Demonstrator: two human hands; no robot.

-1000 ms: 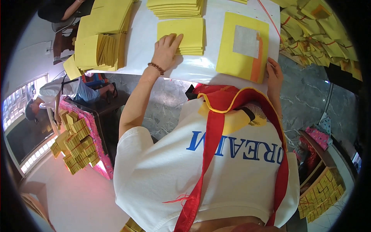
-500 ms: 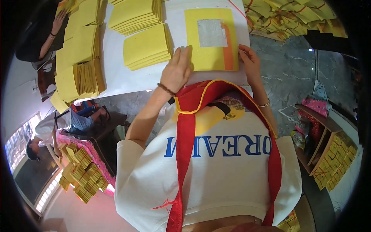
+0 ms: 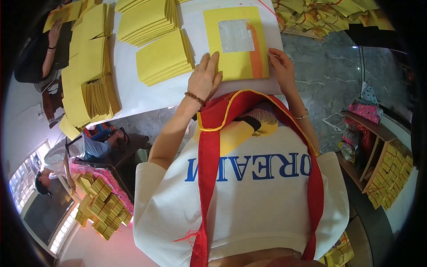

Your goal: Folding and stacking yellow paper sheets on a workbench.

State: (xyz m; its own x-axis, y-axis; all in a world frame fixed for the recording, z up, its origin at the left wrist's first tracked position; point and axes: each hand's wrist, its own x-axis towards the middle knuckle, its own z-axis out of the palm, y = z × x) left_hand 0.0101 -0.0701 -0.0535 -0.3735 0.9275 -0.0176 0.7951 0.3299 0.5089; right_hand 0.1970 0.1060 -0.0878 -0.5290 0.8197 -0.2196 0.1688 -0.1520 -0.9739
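On the white table in front of me lies yellow paper [image 3: 240,64] with a silver square and an orange stripe; I cannot tell whether it is one sheet or a stack. My left hand [image 3: 203,79] rests at its left edge, fingers stretched out and holding nothing. At the opposite edge is my right hand [image 3: 283,71], its fingers apart and slightly bent, with nothing visible in them. Just left of my left hand lies a fanned pile of folded yellow paper [image 3: 162,58]. A larger pile [image 3: 147,22] sits behind it.
Stacks of folded yellow paper [image 3: 89,62] line the table's left side. Beyond them a co-worker's hand [image 3: 54,34] is by a yellow sheet. Another person [image 3: 60,155] sits at lower left near tied yellow bundles [image 3: 104,204]. More bundles [image 3: 329,15] lie at far right.
The whole view has shifted slightly. My hands stay beside the yellow paper, the left fingers a little more spread. At far left, a yellow sheet now shows by the co-worker's hand.
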